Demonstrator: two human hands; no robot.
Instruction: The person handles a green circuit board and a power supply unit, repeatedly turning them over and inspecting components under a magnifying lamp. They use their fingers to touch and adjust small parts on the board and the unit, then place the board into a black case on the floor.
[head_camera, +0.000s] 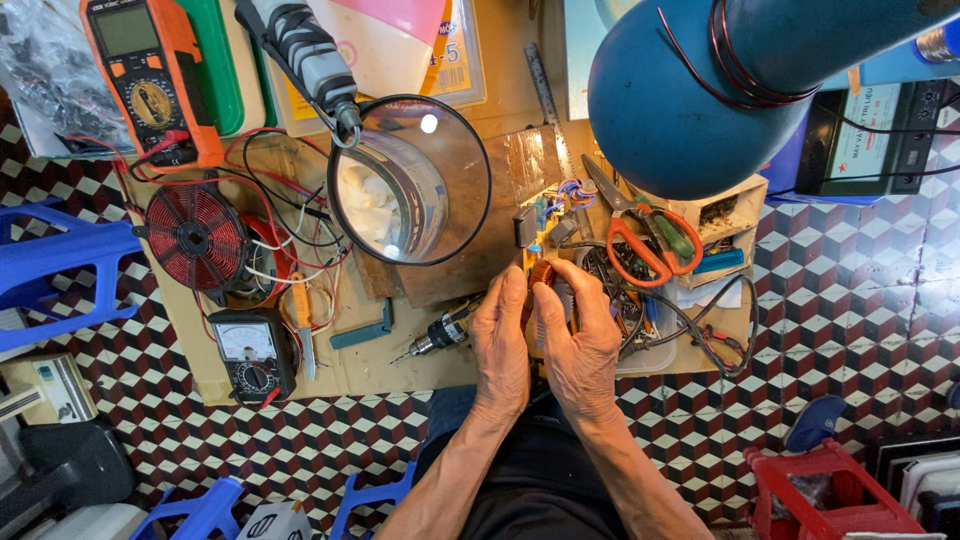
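Hands first, in the one head view: the left hand (503, 345) and right hand (582, 345) meet over a small circuit board (545, 225) that stands on the wooden worktop (470, 270). Both grips are closed around a small copper-wound coil (541, 274) at the board's near end, fingertips pinching it from either side.

Risk, as I judge it, lies in that fine copper winding: a tilt or too hard a squeeze could bend its leads or strain the board's joints. A hand drill (447, 330) lies just beside the left wrist, bit pointing out, and a slip could catch it. Orange-handled scissors (645, 235) rest close to the right fingers amid loose black cables (690, 320) that might snag.

Much is hard to read. Both palms cover the lower board, so whether the coil is seated or free cannot be told. A round magnifier (410, 180) blurs whatever sits under it, and a big blue lamp head (690, 90) blocks the upper right. The yellow screwdriver (303, 320) is partly buried in wires near the analogue meter (250, 355).
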